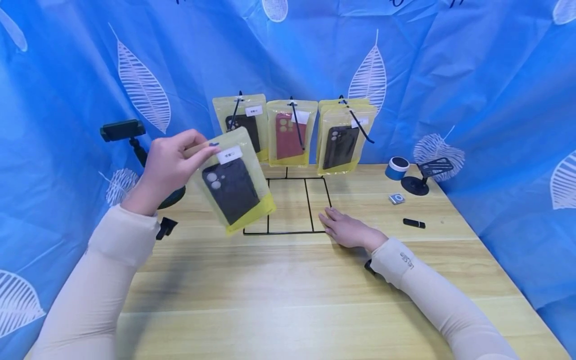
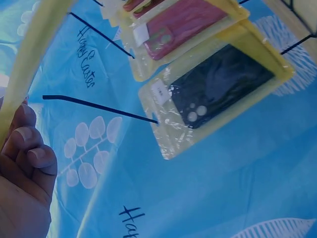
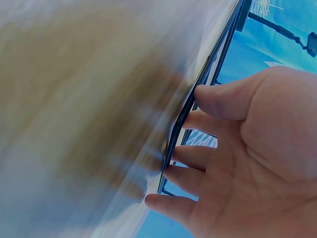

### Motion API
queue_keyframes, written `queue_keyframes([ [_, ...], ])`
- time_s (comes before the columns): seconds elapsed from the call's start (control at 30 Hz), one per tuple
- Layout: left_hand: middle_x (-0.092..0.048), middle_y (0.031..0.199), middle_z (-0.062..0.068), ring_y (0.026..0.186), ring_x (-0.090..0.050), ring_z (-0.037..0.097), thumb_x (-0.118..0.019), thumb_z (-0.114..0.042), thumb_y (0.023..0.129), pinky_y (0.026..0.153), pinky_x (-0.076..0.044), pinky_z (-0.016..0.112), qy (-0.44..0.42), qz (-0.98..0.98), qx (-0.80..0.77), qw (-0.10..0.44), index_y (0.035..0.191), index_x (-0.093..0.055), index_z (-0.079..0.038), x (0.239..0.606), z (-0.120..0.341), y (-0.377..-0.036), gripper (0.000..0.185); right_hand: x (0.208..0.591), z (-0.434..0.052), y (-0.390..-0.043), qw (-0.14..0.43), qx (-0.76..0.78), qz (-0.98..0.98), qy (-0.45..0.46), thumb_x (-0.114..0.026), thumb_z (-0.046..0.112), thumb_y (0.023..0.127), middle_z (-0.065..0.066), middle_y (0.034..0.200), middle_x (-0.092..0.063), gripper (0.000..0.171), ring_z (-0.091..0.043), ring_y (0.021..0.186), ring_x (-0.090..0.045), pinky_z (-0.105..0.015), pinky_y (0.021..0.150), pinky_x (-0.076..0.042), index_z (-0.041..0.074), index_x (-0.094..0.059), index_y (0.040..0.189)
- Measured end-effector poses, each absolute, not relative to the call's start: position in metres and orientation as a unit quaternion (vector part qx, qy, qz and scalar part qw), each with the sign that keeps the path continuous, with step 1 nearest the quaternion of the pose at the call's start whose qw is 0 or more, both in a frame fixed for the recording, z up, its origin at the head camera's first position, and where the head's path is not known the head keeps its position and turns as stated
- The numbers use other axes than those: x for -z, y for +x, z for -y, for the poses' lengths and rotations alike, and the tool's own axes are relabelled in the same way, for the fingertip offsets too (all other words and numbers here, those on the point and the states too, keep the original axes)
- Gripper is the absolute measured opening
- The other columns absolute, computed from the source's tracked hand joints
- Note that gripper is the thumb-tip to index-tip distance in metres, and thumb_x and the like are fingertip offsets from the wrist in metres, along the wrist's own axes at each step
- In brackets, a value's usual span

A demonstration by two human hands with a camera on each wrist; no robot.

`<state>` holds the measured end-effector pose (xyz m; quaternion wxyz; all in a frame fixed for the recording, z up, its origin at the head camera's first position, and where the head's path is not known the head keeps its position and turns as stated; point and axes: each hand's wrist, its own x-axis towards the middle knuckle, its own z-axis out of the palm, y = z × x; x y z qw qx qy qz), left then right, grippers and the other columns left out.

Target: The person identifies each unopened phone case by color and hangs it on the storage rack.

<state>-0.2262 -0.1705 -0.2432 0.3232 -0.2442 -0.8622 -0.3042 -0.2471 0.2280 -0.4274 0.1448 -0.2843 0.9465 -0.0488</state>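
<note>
My left hand [image 1: 166, 165] pinches the top corner of a clear-and-yellow bag with a dark phone case [image 1: 230, 187] inside, held up in front of the rack and slightly tilted. In the left wrist view that bag shows only as a yellow strip, with curled fingers [image 2: 32, 144] beside it. At the front right corner of the black wire rack base [image 1: 292, 232], my right hand [image 1: 351, 230] rests with fingers fairly straight. Its thumb and fingertips touch the rod in the right wrist view. Bagged cases hang from the rack's hooks: dark [image 1: 245, 127], red [image 1: 290, 135] and dark [image 1: 341, 145].
To the left stands a black phone stand [image 1: 123, 131], partly behind my left arm. On the right are a blue round speaker [image 1: 397, 168], another black stand [image 1: 416, 185], a small silver clip device [image 1: 397, 199] and a black stick [image 1: 414, 223]. Blue leaf-printed cloth surrounds the wooden table [image 1: 279, 300].
</note>
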Motion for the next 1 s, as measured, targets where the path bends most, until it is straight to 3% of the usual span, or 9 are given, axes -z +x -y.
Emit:
queue_keyframes([
  [0.17, -0.037, 0.052, -0.001, 0.044, -0.028, 0.004, -0.076, -0.021, 0.089, 0.044, -0.022, 0.022, -0.236, 0.867, 0.305, 0.316, 0.081, -0.067, -0.006, 0.231, 0.165, -0.247, 0.020, 0.428, -0.228, -0.247, 0.148, 0.049, -0.946, -0.284, -0.038, 0.022, 0.108, -0.027, 0.162, -0.017, 0.053, -0.044, 0.150, -0.018, -0.061, 0.117, -0.027, 0.003, -0.027, 0.156],
  [0.63, -0.036, 0.052, 0.001, 0.047, -0.034, 0.014, -0.072, -0.032, 0.092, 0.047, -0.027, 0.026, -0.220, 0.881, 0.336, 0.251, 0.081, -0.064, -0.007, 0.222, 0.156, -0.259, 0.029, 0.424, -0.228, -0.247, 0.149, 0.049, -0.947, -0.281, -0.038, 0.022, 0.108, -0.027, 0.163, -0.017, 0.053, -0.043, 0.151, -0.017, -0.058, 0.119, -0.024, 0.002, -0.026, 0.156],
  [1.0, -0.044, 0.057, 0.005, 0.054, -0.043, 0.021, -0.064, -0.038, 0.097, 0.049, -0.032, 0.029, -0.211, 0.912, 0.286, 0.203, 0.082, -0.058, -0.009, 0.228, 0.153, -0.265, 0.033, 0.427, -0.227, -0.247, 0.143, 0.047, -0.948, -0.280, -0.039, 0.021, 0.108, -0.027, 0.162, -0.017, 0.053, -0.043, 0.150, -0.019, -0.060, 0.118, -0.026, 0.002, -0.027, 0.156],
])
